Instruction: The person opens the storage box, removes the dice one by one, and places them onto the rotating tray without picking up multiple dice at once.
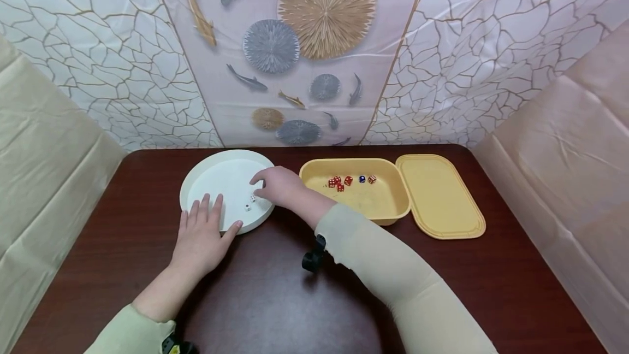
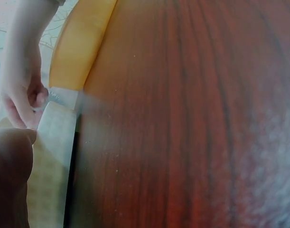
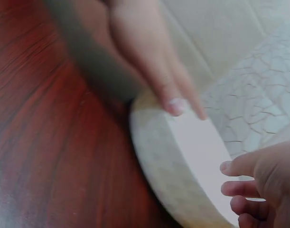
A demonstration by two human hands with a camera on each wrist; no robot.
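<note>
A round white tray stands at the back left with small white dice in its right part. My left hand rests over the tray's near rim, fingers straight and spread. My right hand reaches over the tray's right rim, just above the white dice. Its thumb and index finger are bent with a gap between them, and I see nothing held there. In the right wrist view, the right fingers are loosely bent beside the tray's white wall.
Right of the tray is a yellow tub holding several red dice and a blue die. Its yellow lid lies flat to the right, against the tub. Curtains stand behind and beside the dark wooden table.
</note>
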